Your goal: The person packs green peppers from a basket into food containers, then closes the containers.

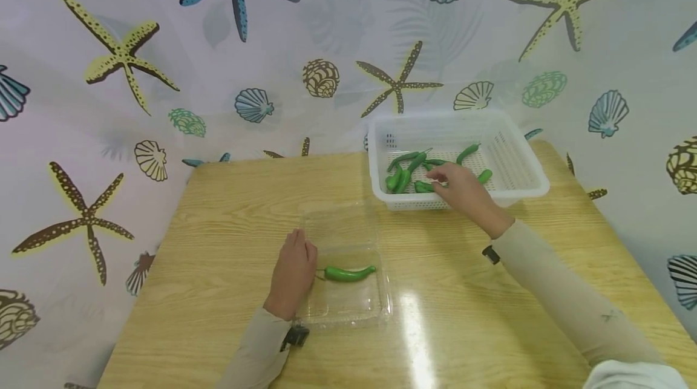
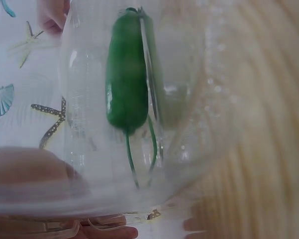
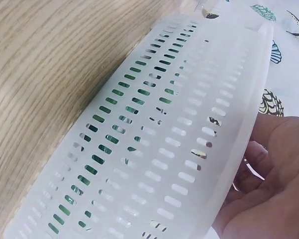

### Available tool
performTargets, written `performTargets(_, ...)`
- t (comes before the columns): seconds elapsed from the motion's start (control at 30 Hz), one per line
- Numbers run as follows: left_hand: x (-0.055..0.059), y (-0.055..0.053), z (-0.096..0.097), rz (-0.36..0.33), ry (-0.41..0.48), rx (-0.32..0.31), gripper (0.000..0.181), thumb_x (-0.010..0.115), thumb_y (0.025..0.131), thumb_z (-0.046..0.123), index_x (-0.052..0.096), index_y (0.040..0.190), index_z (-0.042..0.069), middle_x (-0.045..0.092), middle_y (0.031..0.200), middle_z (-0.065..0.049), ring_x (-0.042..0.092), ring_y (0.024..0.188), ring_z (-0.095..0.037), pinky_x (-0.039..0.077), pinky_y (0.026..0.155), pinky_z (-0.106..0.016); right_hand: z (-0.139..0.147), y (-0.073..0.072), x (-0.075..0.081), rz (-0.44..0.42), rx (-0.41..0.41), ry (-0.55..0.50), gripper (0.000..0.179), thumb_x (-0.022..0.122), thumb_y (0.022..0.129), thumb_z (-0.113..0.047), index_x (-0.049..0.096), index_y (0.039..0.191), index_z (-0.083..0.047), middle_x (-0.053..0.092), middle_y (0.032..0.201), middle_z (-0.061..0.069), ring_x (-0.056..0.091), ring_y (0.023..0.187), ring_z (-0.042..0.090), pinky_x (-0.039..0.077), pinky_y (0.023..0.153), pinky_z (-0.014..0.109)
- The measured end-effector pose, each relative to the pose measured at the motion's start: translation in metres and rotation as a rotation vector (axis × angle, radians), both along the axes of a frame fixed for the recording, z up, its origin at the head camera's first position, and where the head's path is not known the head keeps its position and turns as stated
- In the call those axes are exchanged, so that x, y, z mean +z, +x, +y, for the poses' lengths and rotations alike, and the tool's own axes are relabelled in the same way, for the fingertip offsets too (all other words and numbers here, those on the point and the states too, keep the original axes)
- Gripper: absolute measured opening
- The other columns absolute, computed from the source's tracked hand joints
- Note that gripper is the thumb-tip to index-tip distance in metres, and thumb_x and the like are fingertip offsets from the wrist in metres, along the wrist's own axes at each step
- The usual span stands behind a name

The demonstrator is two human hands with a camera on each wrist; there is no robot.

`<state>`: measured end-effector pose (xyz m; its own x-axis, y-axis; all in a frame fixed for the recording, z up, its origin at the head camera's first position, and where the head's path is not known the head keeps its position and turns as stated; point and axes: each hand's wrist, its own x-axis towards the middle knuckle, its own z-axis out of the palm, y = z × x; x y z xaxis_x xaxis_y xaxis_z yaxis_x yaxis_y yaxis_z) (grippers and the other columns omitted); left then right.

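A clear plastic clamshell box (image 1: 345, 307) lies open on the table with one green chili pepper (image 1: 350, 274) inside. My left hand (image 1: 292, 271) holds the box at its left edge; in the left wrist view that edge passes between thumb and fingers (image 2: 109, 232). My right hand (image 1: 463, 189) reaches over the near rim of a white slotted basket (image 1: 523, 162), its bent fingertips close over a green pepper (image 1: 423, 187). The right wrist view has the basket wall hiding part of the fingers, and no pepper shows between them.
Several more green peppers (image 1: 403, 177) lie in the basket, mostly toward its left side. The wooden table (image 1: 234, 213) carries both containers. Behind it hangs a cloth (image 1: 337, 26) printed with starfish and shells.
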<state>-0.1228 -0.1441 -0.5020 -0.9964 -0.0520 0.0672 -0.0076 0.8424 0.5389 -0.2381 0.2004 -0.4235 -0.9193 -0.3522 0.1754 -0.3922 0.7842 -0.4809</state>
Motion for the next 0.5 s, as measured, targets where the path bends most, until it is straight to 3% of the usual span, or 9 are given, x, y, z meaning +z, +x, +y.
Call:
performTargets(0.3, -0.002, 0.0, -0.001, -0.034, -0.005, 0.004, 0.052, 0.027, 0.1, 0.025, 0.033, 0.139, -0.008, 0.032, 0.144, -0.022, 0.026, 0.134, -0.035, 0.022, 0.108, -0.045, 0.004, -0.02, -0.011, -0.144, -0.043, -0.023, 0.024, 0.054, 0.093, -0.01, 0.062, 0.113, -0.001, 0.062, 0.109, 0.015, 0.057, 0.1, 0.03, 0.047, 0.084, 0.046)
performTargets(0.5, -0.003, -0.001, -0.002, -0.002, -0.007, 0.0, 0.052, 0.028, 0.1, 0.026, 0.035, 0.139, -0.008, 0.034, 0.143, -0.023, 0.028, 0.133, -0.036, 0.024, 0.108, -0.046, 0.002, -0.03, -0.013, -0.2, -0.075, 0.001, 0.026, 0.053, 0.093, -0.013, 0.061, 0.116, -0.002, 0.06, 0.114, 0.015, 0.055, 0.105, 0.031, 0.045, 0.087, 0.047)
